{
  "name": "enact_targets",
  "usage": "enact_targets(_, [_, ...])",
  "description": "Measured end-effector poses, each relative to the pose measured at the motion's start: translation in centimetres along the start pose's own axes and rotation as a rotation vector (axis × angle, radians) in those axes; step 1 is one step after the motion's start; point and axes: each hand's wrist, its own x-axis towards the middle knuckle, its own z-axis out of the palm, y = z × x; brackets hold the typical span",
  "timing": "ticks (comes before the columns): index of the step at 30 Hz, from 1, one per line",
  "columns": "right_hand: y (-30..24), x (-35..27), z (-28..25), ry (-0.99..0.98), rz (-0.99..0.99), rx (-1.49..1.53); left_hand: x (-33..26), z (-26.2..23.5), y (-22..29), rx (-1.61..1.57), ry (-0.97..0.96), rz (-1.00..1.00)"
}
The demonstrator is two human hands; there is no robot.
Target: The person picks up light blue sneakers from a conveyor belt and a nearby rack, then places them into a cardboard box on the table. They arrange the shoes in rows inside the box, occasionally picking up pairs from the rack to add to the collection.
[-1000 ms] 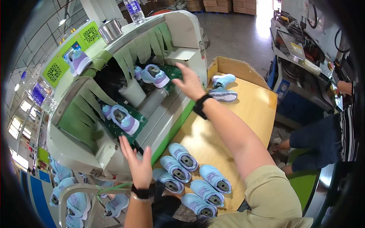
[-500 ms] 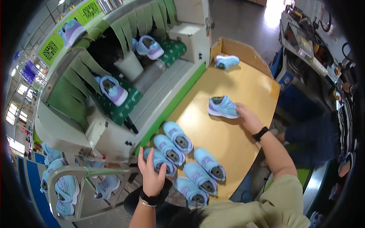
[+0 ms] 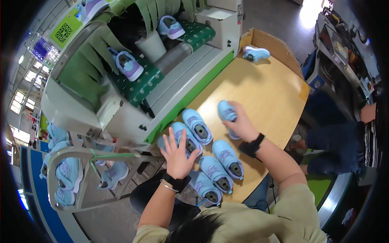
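My right hand [image 3: 243,123] grips a light blue sneaker [image 3: 226,111] over the tabletop, its toe pointing away from me; my fingers hide much of its heel half. My left hand [image 3: 178,156] has its fingers spread above a row of blue sneakers, partly covering two of them. In that row, the sneaker at the far end [image 3: 197,123] shows fully, with a dark insert in its opening. A second row stands nearer to me: one sneaker [image 3: 227,158], another [image 3: 216,173] beside it, and a third [image 3: 205,187] closest to my body.
A single sneaker [image 3: 256,53] lies by the cardboard edging [image 3: 275,44] of the wooden table [image 3: 279,89]. Left of the table, a machine has green dotted conveyors [image 3: 144,89] carrying blue-purple sneakers [image 3: 129,67]. A metal rack [image 3: 60,162] with more sneakers stands lower left. Another person's legs [image 3: 336,146] are at right.
My right hand has brought its sneaker left, toward the rows, and turned it so the toe points away. My left hand has moved up over the left row. The whole view has shifted.
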Motion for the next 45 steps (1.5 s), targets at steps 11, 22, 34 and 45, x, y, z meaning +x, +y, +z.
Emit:
enact_targets(11, [10.9,26.7,-10.3,-0.019,0.26,-0.845,0.0,-0.1,-0.6,0.259,-0.091,0.159])
enact_targets(22, [13.4,30.7,-9.7,0.071,0.487,-1.124,-0.7,-0.8,-0.8,0.251,-0.154,0.078])
enact_targets(34, [1.0,-5.2,-8.3,-0.158,-0.098,-0.592,-0.5,0.4,-1.7,0.236,-0.006,0.159])
enact_targets(45, [-1.3,-13.8,-10.6,0.012,0.447,-0.175,-0.6,1.1,-2.1,0.24,-0.004,0.172])
